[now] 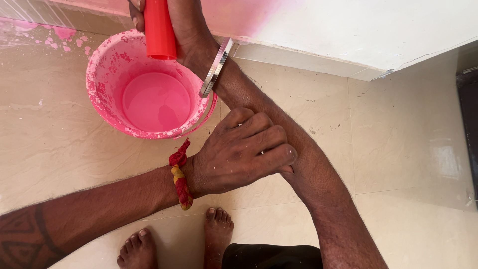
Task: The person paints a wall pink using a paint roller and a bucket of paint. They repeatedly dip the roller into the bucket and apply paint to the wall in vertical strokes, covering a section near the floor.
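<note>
Overhead, the right hand (186, 25) reaches forward at the top edge of the view, its fingers clenched around a red plastic handle (160, 30) that points down over the bucket; only the lower stretch of the handle shows, so what it carries above cannot be told. A metal bangle (215, 68) sits on that wrist. Directly under the handle and just left of the right forearm stands a pink paint bucket (102, 74), its rim and inner wall smeared with paint, with a pool of pink paint (155, 101) in the bottom. The left hand (239, 152) comes in from the left and lies across the right forearm, fingers wrapped over it, touching skin and holding nothing else. A red and yellow thread band (180, 180) is tied at the left wrist. Below the hands, 2 bare feet (216, 233) stand on the beige tiled floor (408, 149). Beyond the right hand, a wall (348, 25) rises, pink-washed near the hand and white further right, and pink splashes (62, 37) spot the floor left of the bucket.
</note>
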